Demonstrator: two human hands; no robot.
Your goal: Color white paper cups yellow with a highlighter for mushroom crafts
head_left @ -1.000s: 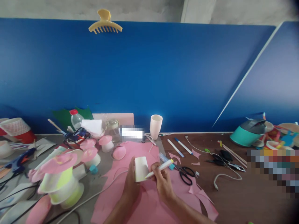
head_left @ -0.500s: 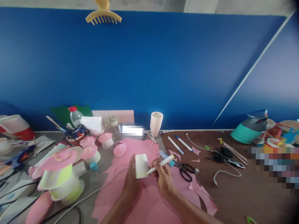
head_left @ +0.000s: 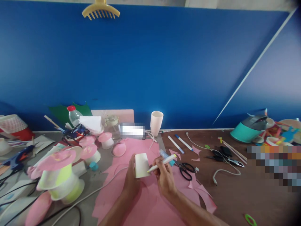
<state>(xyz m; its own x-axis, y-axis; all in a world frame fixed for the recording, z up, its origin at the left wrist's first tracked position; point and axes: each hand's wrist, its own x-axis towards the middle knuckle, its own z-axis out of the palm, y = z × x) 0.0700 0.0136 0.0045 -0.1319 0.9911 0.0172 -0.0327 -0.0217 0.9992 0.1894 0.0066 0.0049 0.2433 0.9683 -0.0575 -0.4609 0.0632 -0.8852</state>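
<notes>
The left hand [head_left: 133,180] grips a small white paper cup [head_left: 141,165], its fingers wrapped round the far side and the thumb pressed on the near edge, so the cup is held up off the pink sheet [head_left: 145,201] that lies under both hands. The right hand [head_left: 165,177] is closed round a white marker [head_left: 162,163] in a writing grip, fingers pinched on the barrel; the marker's tip touches the cup's right side, and its yellow end points up and away to the right of the knuckles. Just beyond the right fingers lies a pale blue pen [head_left: 166,157], and a little further right of them black scissors [head_left: 185,170] rest on the edge of the pink sheet. Past the scissors, well right of the hand, a white cable [head_left: 222,173] curls on the brown table [head_left: 235,201]. Straight ahead of the fingertips, against the blue wall [head_left: 150,62], a taller white cup [head_left: 156,123] stands upright. Left of the left hand's fingers, a pink round cutout [head_left: 119,149] lies flat, and further left stand cups topped with pink paper caps [head_left: 90,152], with a larger stack in yellow and white [head_left: 61,182] nearest the camera.
</notes>
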